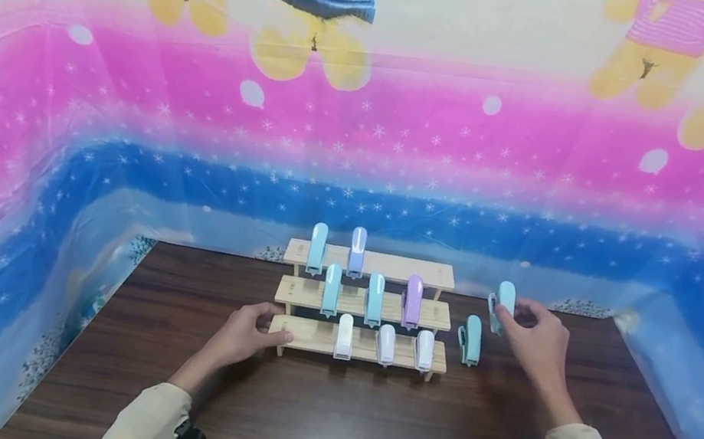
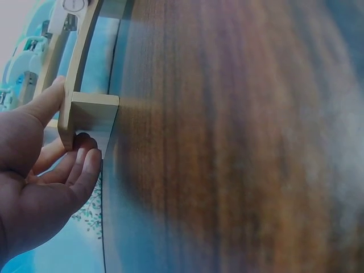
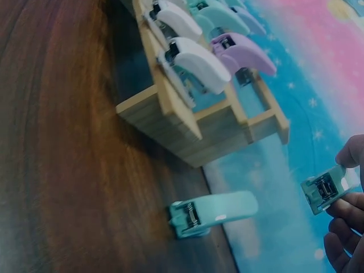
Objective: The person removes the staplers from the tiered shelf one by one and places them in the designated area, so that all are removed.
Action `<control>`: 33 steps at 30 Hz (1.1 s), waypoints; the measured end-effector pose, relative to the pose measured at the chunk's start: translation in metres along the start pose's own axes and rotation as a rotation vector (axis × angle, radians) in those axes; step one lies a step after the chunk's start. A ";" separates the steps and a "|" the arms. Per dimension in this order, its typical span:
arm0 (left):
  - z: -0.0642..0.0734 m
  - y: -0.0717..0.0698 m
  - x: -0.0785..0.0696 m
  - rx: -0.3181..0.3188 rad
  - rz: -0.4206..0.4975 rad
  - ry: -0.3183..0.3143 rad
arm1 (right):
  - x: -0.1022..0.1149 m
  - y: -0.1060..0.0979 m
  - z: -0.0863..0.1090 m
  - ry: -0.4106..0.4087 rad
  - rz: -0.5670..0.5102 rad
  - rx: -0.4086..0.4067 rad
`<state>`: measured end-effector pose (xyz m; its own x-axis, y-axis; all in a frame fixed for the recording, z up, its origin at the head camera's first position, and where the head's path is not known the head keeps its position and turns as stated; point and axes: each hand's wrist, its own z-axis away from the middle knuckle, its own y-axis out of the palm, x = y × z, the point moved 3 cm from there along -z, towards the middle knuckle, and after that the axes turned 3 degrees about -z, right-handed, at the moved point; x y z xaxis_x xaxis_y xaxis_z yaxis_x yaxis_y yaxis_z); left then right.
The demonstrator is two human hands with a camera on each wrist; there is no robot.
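My left hand (image 1: 249,334) grips the left end of the lowest step of a three-step wooden display rack (image 1: 305,332), thumb on top and fingers beneath; the left wrist view shows this grip around the board end (image 2: 67,128). To the right of the rack, my right hand (image 1: 537,340) pinches a teal stapler (image 1: 505,300) in the air between thumb and fingers. In the right wrist view, that stapler (image 3: 327,189) shows its front end. Another teal stapler (image 1: 472,341) stands on the table between the rack and my right hand.
On the lowest step sit three whitish staplers (image 1: 386,345). The middle step carries two teal ones and a purple stapler (image 1: 413,301); the top has a teal and a violet-blue stapler (image 1: 357,251). Behind the dark wooden table (image 1: 346,420) hangs a patterned cloth (image 1: 364,144).
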<state>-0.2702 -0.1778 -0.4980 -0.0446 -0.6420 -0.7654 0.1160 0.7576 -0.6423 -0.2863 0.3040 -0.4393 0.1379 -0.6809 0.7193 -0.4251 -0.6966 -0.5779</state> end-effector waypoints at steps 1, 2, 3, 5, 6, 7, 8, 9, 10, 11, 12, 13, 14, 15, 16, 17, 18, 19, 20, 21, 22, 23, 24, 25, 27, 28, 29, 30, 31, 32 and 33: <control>0.000 0.000 0.000 -0.001 -0.004 0.001 | -0.002 0.001 0.001 0.003 0.002 0.002; 0.000 0.000 0.000 0.000 -0.005 -0.001 | -0.005 0.002 0.002 0.007 0.007 0.004; 0.000 0.000 0.000 -0.001 -0.008 -0.001 | -0.007 0.002 0.002 0.011 0.008 0.004; 0.000 0.000 0.000 0.000 -0.007 -0.001 | -0.012 0.003 0.004 0.020 0.015 0.006; 0.000 0.000 0.001 0.001 -0.006 -0.002 | -0.014 0.004 0.005 0.026 0.019 0.008; 0.000 0.000 0.001 0.001 -0.007 -0.003 | -0.016 0.005 0.006 0.034 0.023 0.012; 0.000 0.000 0.001 0.000 -0.005 -0.004 | -0.018 0.006 0.006 0.043 0.027 0.017; 0.000 0.000 0.001 0.001 -0.005 -0.004 | -0.021 0.006 0.007 0.053 0.027 0.023; 0.000 0.000 0.001 0.000 -0.006 -0.004 | -0.023 0.007 0.008 0.064 0.028 0.031; 0.000 0.000 0.001 -0.001 -0.005 -0.003 | -0.025 0.008 0.009 0.075 0.026 0.039; 0.000 0.000 0.000 -0.002 -0.007 -0.002 | -0.027 0.009 0.010 0.085 0.026 0.046; 0.000 0.000 0.000 -0.002 -0.008 -0.002 | -0.029 0.010 0.010 0.094 0.025 0.055; 0.001 0.000 0.000 -0.003 -0.008 -0.001 | -0.031 0.011 0.011 0.101 0.026 0.062; 0.001 0.000 -0.001 -0.003 -0.008 -0.002 | -0.033 0.012 0.012 0.108 0.022 0.069; 0.001 0.000 -0.001 -0.005 -0.009 -0.001 | -0.035 0.013 0.013 0.112 0.025 0.076; 0.001 0.000 -0.001 -0.006 -0.010 -0.003 | -0.037 0.014 0.014 0.114 0.027 0.083; 0.001 0.000 -0.001 -0.006 -0.014 -0.004 | -0.039 0.015 0.015 0.115 0.032 0.089; 0.001 0.000 -0.001 -0.004 -0.015 -0.003 | -0.041 0.016 0.016 0.116 0.033 0.093; 0.001 0.000 -0.001 -0.004 -0.017 -0.003 | -0.043 0.017 0.017 0.115 0.038 0.096; 0.001 0.000 0.000 -0.003 -0.018 -0.003 | -0.045 0.019 0.018 0.114 0.041 0.100; 0.000 0.000 0.000 -0.004 -0.020 -0.001 | -0.047 0.020 0.020 0.113 0.049 0.102; 0.000 0.000 -0.001 -0.003 -0.020 0.002 | -0.049 0.021 0.021 0.110 0.053 0.105; 0.000 0.000 -0.001 -0.004 -0.020 0.005 | -0.051 0.022 0.021 0.108 0.060 0.106; 0.000 0.000 -0.001 -0.004 -0.020 0.008 | -0.053 0.024 0.022 0.108 0.065 0.110; -0.001 0.000 -0.001 -0.005 -0.019 0.011 | -0.056 0.025 0.023 0.110 0.072 0.116; -0.001 0.000 -0.001 -0.006 -0.019 0.014 | -0.058 0.026 0.024 0.113 0.075 0.119; 0.000 0.000 -0.001 -0.004 -0.017 0.016 | -0.059 0.027 0.025 0.117 0.078 0.122; -0.001 0.000 -0.001 -0.004 -0.018 0.016 | -0.060 0.028 0.025 0.120 0.080 0.127; 0.000 0.000 -0.001 -0.004 -0.019 0.016 | -0.061 0.028 0.026 0.123 0.082 0.129; 0.000 0.000 -0.001 -0.003 -0.020 0.016 | -0.062 0.029 0.026 0.124 0.083 0.132; 0.000 0.000 -0.001 -0.003 -0.021 0.015 | -0.063 0.030 0.027 0.125 0.085 0.134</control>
<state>-0.2702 -0.1773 -0.4968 -0.0621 -0.6557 -0.7525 0.1116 0.7446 -0.6581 -0.2835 0.3203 -0.5121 -0.0089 -0.7109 0.7032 -0.3064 -0.6675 -0.6787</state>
